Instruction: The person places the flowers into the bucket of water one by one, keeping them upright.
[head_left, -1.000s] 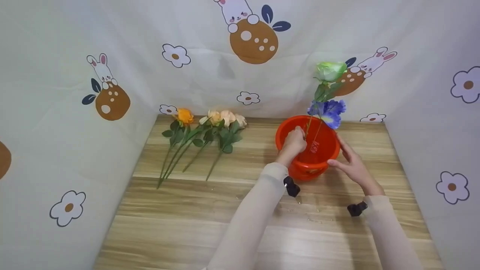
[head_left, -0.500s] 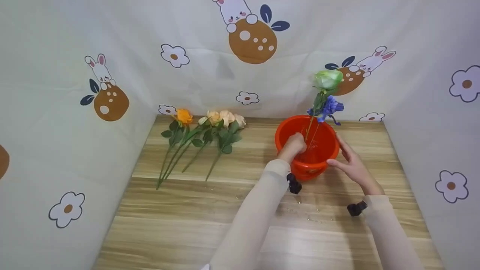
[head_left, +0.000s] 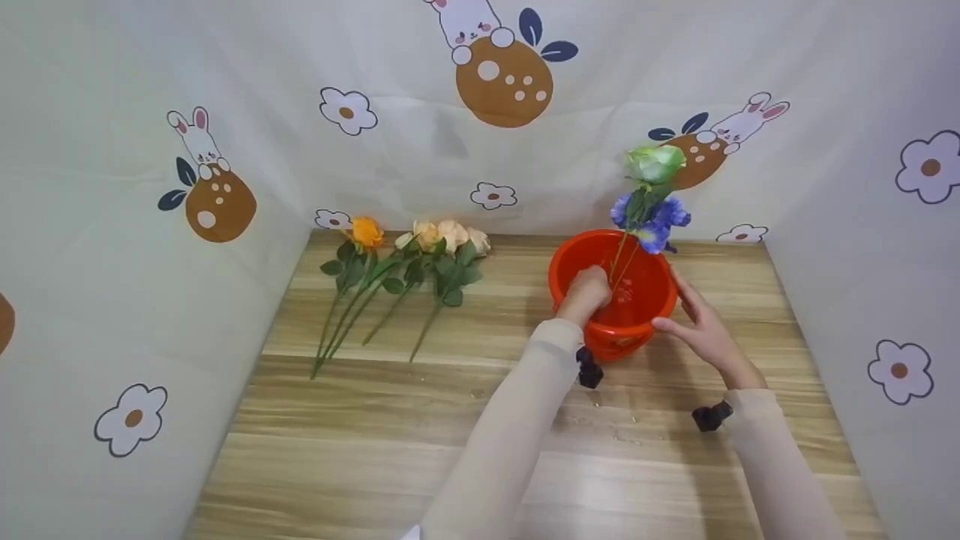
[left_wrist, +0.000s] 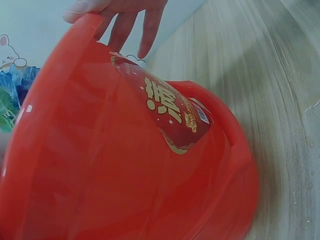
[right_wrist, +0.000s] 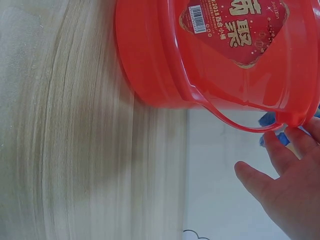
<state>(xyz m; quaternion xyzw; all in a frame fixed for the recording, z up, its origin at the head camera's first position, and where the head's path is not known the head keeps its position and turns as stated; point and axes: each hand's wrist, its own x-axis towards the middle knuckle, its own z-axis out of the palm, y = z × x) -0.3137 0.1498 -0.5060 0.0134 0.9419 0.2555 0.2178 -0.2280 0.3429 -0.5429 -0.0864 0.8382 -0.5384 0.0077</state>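
Observation:
In the head view my left hand (head_left: 588, 291) reaches down inside a red plastic bucket (head_left: 559, 262), its fingers curled at the stem of a pale green rose (head_left: 655, 163). The rose leans upright above the far rim. A blue-purple iris (head_left: 673, 213) stands in the bucket just below the bloom, partly behind its leaves. My right hand (head_left: 703, 330) touches the bucket's right side with fairly straight fingers, thumb at the rim. In the right wrist view its fingers (right_wrist: 280, 155) lie by the handle joint. The left wrist view shows the bucket's labelled wall; my left fingers are hidden there.
Left of the bucket an orange rose (head_left: 367, 234) and several peach roses (head_left: 453, 235) lie on the wooden table (head_left: 315, 450), stems toward me. Small water drops (head_left: 626, 439) dot the table in front of the bucket. A printed cloth (head_left: 420, 150) encloses the back and sides.
My left hand has moved slightly lower into the bucket, and the green rose has come down with it. The iris has shifted and turned a little. The right hand stays put.

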